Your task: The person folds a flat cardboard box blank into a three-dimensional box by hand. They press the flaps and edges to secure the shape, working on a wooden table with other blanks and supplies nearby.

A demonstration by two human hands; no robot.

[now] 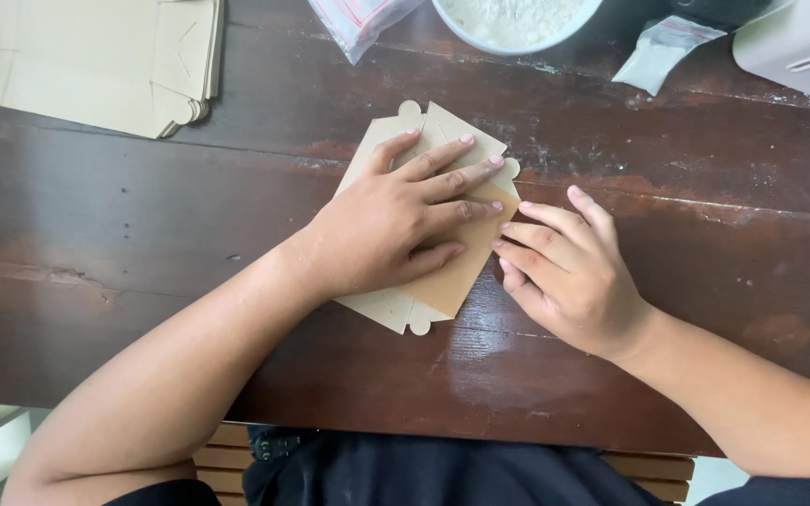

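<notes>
Left hand (382,225) lay flat on the box blank (428,215), fingers spread, palm pressing it to the table (142,244). It gripped nothing, only pressed. Right hand (569,272) sat just beside it, fingers together and slightly curled, tips touching the blank's right edge where an orange-brown panel showed. It clamped nothing either.

The blank sat mid-table, turned at an angle, with rounded tabs at the top, right and bottom corners. It looked flat, with one panel folded over. No walls stood up and no tab was tucked, so the folding looked early, with most creases and all locking left. How many folds were already in, I cannot tell; the left hand hid the middle.

Stack of flat blanks (96,56) lay at the far left corner, well apart from the hands. Bowl of white powder (513,21) stood at the far edge, near the blank's top. Clear bag (358,21) was just left of the bowl; a small packet (658,54) and a white container (799,42) sat far right. White dust lay on the wood by the bowl.

Open wood ran left of the blank and right of the right hand, plenty for turning it. The near table edge sat close under the forearms. Far side was crowded; the bowl was the tight spot.
</notes>
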